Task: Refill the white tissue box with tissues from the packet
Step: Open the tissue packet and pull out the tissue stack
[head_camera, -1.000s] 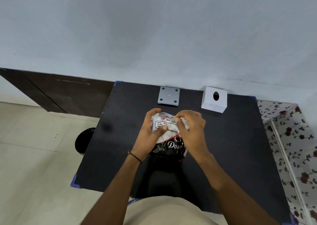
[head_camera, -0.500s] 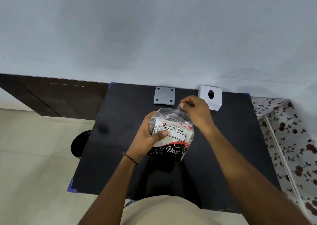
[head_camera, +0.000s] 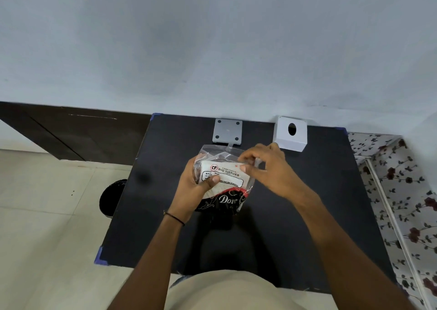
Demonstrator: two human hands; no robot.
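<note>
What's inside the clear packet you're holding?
Inside the packet, a white tissue stack shows under the label. The black printed lower part and the left hand cover the rest. The right hand pinches its top.

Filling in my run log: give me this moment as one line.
phase: opening packet | left hand: holds clear plastic tissue packet | right hand: fingers at packet top | white square tissue box: untouched, far edge

Bare forearms with no sleeves, a thin black band [head_camera: 174, 218] on the left wrist, beige clothing [head_camera: 220, 290] below.
</note>
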